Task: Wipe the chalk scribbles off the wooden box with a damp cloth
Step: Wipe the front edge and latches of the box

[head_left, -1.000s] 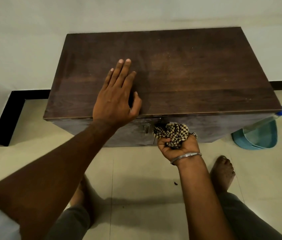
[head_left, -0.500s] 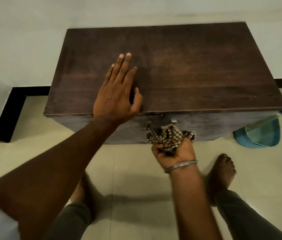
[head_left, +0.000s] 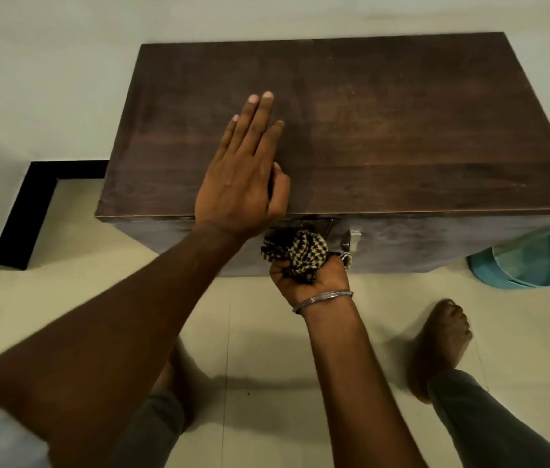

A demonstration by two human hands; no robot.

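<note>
Resting open on one wooden box, left hand; right hand clutching one checked cloth.

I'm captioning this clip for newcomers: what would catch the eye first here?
The dark wooden box fills the upper middle. The left hand lies flat on its lid, while the right hand grips a checkered cloth at the box's front, beside a metal latch.

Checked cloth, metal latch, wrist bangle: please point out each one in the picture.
checked cloth (head_left: 300, 251): head view, middle of the bunched fabric.
metal latch (head_left: 355, 238): head view, its bright upright plate.
wrist bangle (head_left: 323, 298): head view, middle of the band.
</note>
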